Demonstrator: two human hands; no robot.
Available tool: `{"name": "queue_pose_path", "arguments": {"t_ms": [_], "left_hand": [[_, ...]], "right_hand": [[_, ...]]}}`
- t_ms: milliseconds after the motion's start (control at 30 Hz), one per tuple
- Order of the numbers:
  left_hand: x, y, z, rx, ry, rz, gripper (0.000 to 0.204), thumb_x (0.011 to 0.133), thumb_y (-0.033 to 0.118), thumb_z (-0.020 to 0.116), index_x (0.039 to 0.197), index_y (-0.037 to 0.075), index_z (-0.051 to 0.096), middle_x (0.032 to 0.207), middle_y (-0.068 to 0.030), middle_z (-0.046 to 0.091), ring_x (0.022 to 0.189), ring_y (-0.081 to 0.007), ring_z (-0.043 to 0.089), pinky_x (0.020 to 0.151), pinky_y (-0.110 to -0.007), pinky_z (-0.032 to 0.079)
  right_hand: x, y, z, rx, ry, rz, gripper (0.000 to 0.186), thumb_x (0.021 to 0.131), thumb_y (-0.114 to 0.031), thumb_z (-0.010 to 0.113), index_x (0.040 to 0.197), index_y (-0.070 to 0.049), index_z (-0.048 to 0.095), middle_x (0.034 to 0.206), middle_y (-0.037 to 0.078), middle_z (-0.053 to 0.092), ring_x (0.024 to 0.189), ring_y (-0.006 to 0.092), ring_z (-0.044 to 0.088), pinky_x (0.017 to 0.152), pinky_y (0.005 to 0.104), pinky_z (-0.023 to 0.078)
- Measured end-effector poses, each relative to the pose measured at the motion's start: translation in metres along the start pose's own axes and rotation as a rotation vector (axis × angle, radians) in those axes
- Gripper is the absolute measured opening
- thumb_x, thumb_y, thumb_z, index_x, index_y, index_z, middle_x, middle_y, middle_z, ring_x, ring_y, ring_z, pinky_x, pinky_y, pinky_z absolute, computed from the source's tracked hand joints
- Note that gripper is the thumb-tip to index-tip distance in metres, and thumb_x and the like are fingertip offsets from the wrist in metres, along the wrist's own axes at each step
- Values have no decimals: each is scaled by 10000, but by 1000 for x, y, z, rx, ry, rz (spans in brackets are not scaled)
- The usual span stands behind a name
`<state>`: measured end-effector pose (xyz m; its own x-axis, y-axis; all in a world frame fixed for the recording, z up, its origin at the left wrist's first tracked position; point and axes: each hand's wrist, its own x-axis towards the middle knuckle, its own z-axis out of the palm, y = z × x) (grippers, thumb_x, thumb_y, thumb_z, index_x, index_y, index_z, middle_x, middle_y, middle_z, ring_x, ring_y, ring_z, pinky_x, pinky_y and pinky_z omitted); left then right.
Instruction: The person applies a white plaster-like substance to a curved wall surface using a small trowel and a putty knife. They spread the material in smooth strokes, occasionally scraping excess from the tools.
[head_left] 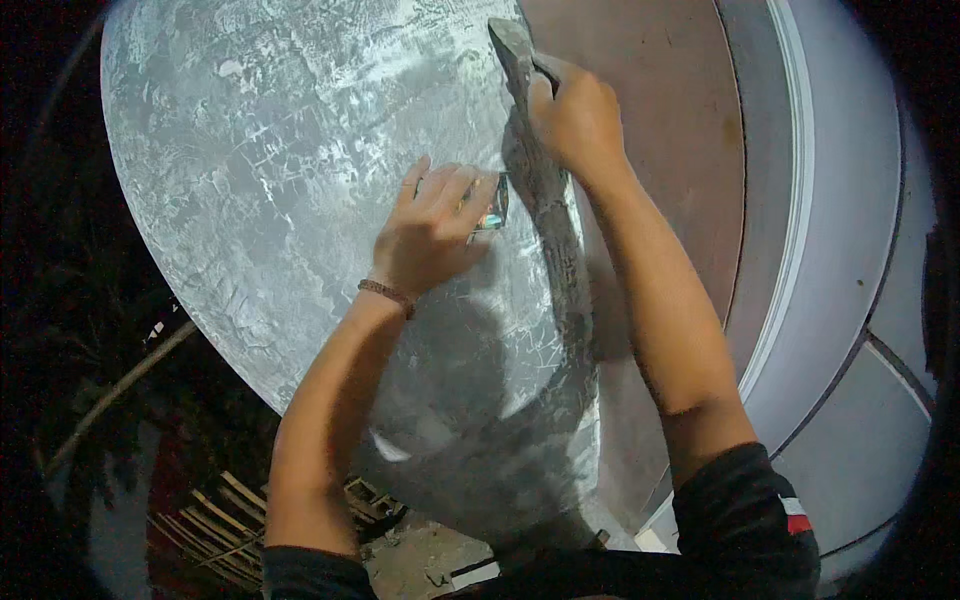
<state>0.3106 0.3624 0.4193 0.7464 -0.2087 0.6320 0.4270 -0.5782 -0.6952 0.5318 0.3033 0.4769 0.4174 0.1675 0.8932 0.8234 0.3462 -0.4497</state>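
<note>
A grey plastered surface (270, 130), mottled and scratched with pale marks, fills the middle of the view. Near its right edge my right hand (580, 115) is closed round a trowel (513, 45), whose grey blade points up and left against the plaster. Below the trowel runs a dark, wet-looking band of fresh plaster (560, 240). My left hand (430, 215) is at the surface, a beaded bracelet on its wrist. Between its thumb and fingers shows a small dark rectangular thing (494, 205) with shiny coloured glints; the fingers cover part of it, and its kind is unclear.
To the right stands a brown panel (660, 130) beside a pale ridged trim (790, 200) and grey tiles (850, 450). Wooden or bamboo slats (215, 530) lie at lower left, near rubble-strewn ground (420, 555). Darkness surrounds the left side, with a pole (120, 390) crossing it.
</note>
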Motion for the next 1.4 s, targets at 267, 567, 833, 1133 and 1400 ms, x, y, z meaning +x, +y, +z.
{"name": "queue_pose_path", "arguments": {"t_ms": [267, 567, 833, 1133, 1400], "left_hand": [[1, -1, 3, 3, 32, -1, 632, 761, 271, 814, 1361, 119, 688, 1282, -98, 668, 1235, -312, 655, 1159, -579, 462], [1, -1, 2, -2, 42, 4, 640, 771, 280, 833, 1372, 116, 687, 1271, -98, 674, 1250, -308, 648, 1159, -571, 462], [1, -1, 3, 41, 25, -4, 620, 801, 300, 824, 1382, 138, 684, 1303, -84, 669, 1246, -289, 650, 1169, -558, 455], [3, 0, 4, 64, -20, -28, 623, 803, 314, 813, 1389, 153, 679, 1321, -78, 665, 1250, -292, 649, 1190, -559, 439], [4, 0, 5, 73, -63, -58, 644, 799, 314, 820, 1406, 165, 663, 1328, -79, 655, 1271, -301, 633, 1201, -562, 427]], "right_hand": [[-4, 9, 5, 100, 32, -2, 335, 982, -235, 613, 1228, -74, 775, 1112, 289, 757, 1064, 502, 719, 983, 551, 560], [-4, 4, 9, 160, 164, -110, 353, 971, -217, 624, 1215, -9, 771, 1105, 290, 758, 1051, 497, 723, 961, 550, 564], [1, 8, 14, 267, 190, -107, 358, 986, -220, 618, 1249, -29, 769, 1165, 261, 766, 1113, 453, 731, 1002, 511, 561], [-59, 33, 62, 512, 225, 171, 332, 1057, -232, 635, 1304, -54, 768, 1190, 215, 788, 1106, 274, 762, 975, 372, 547], [-134, 39, 41, 545, 182, 328, 356, 1079, -199, 624, 1385, -45, 722, 1335, 190, 756, 1255, 258, 706, 1090, 352, 500]]}}
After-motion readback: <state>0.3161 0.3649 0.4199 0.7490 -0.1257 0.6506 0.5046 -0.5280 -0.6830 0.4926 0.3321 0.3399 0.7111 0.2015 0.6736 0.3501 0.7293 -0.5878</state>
